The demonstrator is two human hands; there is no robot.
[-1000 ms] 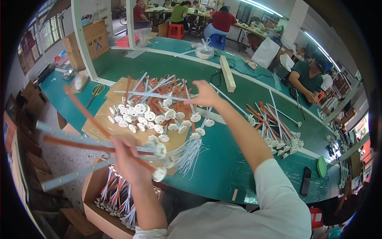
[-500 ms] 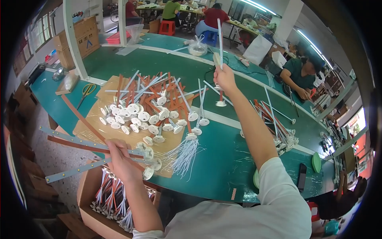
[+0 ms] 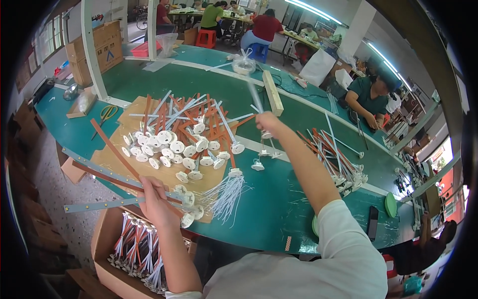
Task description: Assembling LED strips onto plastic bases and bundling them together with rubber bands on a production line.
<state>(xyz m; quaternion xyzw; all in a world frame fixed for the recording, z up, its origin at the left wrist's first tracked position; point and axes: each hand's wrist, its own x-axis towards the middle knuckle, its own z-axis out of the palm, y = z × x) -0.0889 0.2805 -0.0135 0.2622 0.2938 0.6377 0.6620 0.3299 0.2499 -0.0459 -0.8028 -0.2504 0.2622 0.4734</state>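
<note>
My left hand (image 3: 158,202) is closed round several LED strips (image 3: 104,204), some pale with small yellow dots and some brown. White round end caps (image 3: 188,219) stick out on its right side. Farther off, my right hand (image 3: 269,124) grips a pale strip (image 3: 255,93) smeared by motion, with white round caps (image 3: 257,165) dangling below the fist. Between the hands, a heap of brown and pale strips (image 3: 191,112) with white caps (image 3: 164,137) lies on brown cardboard (image 3: 112,159). A bundle of thin white wires (image 3: 224,199) spreads at its near right.
Beside my left arm, an open carton (image 3: 99,249) holds bundled strips. Another strip pile (image 3: 338,159) lies at the right. Yellow-handled scissors (image 3: 105,117), a wooden block (image 3: 272,92), a phone (image 3: 372,223) and a green dish (image 3: 391,205) rest on the green table (image 3: 269,209). A co-worker (image 3: 371,99) sits across.
My right hand has come down and left, away from the wooden block, and its strip now tilts left. More caps show dangling under it. My left hand keeps its strips, barely shifted.
</note>
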